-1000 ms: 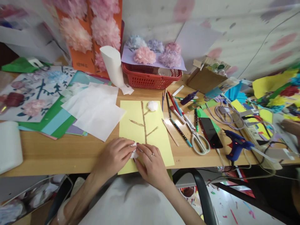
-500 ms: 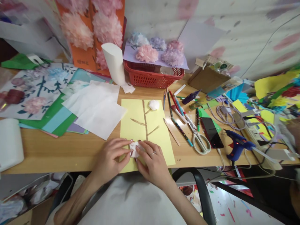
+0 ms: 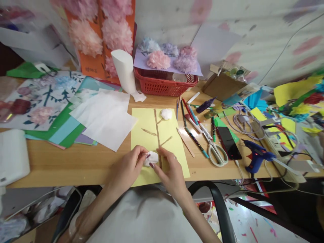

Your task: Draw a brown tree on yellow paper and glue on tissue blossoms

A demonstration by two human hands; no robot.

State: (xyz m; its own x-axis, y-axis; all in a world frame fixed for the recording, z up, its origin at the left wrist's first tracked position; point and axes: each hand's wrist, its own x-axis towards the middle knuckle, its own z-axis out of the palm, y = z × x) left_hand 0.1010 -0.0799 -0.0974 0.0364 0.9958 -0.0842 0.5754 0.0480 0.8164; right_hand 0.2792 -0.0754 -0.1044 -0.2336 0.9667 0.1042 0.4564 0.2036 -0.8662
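Note:
A small crumpled piece of white tissue paper point(image 3: 152, 158) is pinched between the thumb and fingers of my left hand point(image 3: 131, 165). My right hand point(image 3: 173, 172) is beside it, thumb and forefinger spread apart, the thumb tip at the paper's lower edge. Both hands are over a yellow sheet of paper point(image 3: 141, 119), near the table's front edge. The sheet bears a brown branch point(image 3: 157, 130) with side twigs. A white crumpled tissue flower point(image 3: 166, 114) sits at the tip of the upper right twig.
White tissue sheets point(image 3: 108, 126) lie left of the yellow sheet, over coloured papers. On the right are pens, scissors point(image 3: 217, 153), a phone point(image 3: 229, 143) and a blue glue gun point(image 3: 258, 157) with cables. A red basket point(image 3: 164, 84) and paper roll point(image 3: 123, 71) stand behind.
My right hand has moved slightly right and its thumb and forefinger have spread. The tissue piece, pinched in my left hand, has shifted a little right and up and looks more rounded.

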